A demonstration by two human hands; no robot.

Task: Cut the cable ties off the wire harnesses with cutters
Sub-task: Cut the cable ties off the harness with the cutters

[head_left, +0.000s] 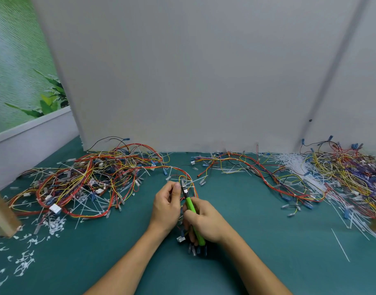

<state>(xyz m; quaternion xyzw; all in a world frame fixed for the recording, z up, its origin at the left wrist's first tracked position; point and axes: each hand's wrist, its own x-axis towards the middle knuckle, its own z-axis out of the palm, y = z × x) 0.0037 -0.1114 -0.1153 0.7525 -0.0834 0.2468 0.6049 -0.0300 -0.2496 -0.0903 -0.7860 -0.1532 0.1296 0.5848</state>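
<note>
Where cutters meet harness, beside the left hand, is unclear.

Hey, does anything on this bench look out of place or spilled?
Yes: snipped cable tie bits litter the green mat at front left, and one long white tie lies alone at right. Otherwise only work debris.
</note>
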